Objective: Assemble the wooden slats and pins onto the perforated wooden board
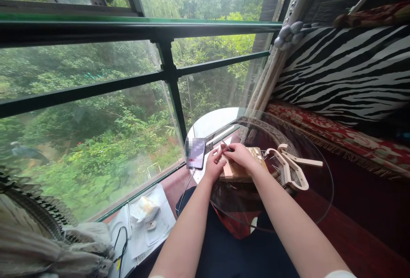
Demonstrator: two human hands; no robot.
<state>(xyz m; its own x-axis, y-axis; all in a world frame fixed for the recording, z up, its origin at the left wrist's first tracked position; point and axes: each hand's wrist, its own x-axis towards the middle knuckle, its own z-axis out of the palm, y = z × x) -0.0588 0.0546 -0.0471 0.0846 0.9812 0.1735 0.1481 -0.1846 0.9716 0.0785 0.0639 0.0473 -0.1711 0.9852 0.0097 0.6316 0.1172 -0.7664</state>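
Observation:
My left hand [215,165] is closed at a pale wooden piece [227,171], its fingers curled against the side. Close beside it, my right hand [240,155] pinches a thin rod-like tool [225,143] that sticks out past the fingertips; its kind is too small to tell. Both hands rest over a worn wooden board [248,168] on a round glass table [243,214]. The fingertips partly hide the contact between tool and wood. Left of my left hand a phone [199,155] with a cable leans upright.
Curved pale wooden parts [290,169], like hanger pieces, lie right of the board, with small nails or screws around them. Papers and a crumpled bag [145,209] lie on the sill at lower left. Window frames [168,68] rise ahead; a zebra-patterned cloth [349,73] is at right.

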